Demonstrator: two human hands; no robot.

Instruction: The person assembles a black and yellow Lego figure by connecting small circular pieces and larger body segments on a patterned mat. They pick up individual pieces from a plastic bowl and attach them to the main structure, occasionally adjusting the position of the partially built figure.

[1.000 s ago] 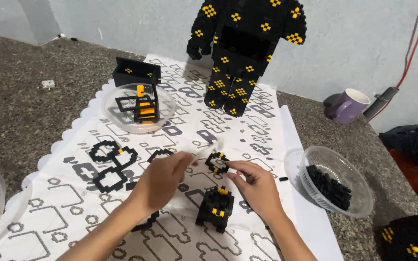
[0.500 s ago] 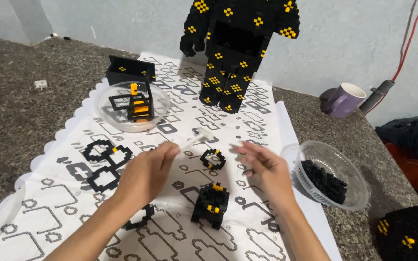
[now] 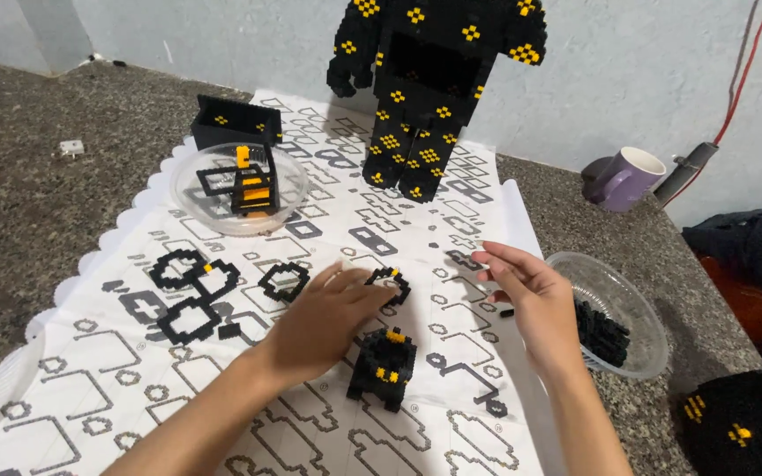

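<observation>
Black and yellow building blocks fill this scene, set on a white paper sheet (image 3: 222, 388) printed with grey outlines that covers part of a speckled stone worktop (image 3: 37, 185). Left hand (image 3: 324, 322) lies palm down on the sheet, its fingers (image 3: 372, 286) stretched forward and close together, their tips touching a small black block ring (image 3: 392, 284) with a yellow stud; whether they pinch it or only press on it I cannot tell. Right hand (image 3: 531, 300) hovers just to the right of that ring, apart from it, its fingers (image 3: 491, 258) loosely spread and holding nothing. Just below the ring, between the two wrists, stands a small black block body (image 3: 383, 366) with yellow spots. Left of the left hand lie several flat black block outlines (image 3: 191, 295) on the sheet. Farther back sits a clear plastic bowl (image 3: 189, 204) holding black frames and an orange-and-black piece, with a black block box (image 3: 235, 123) behind it. A tall black block figure (image 3: 429, 88) with yellow patches stands at the far edge of the sheet, against the wall. Near the right hand, a second clear bowl (image 3: 637, 308) holds loose black blocks. A purple mug (image 3: 623, 179) stands well behind it on the worktop.
</observation>
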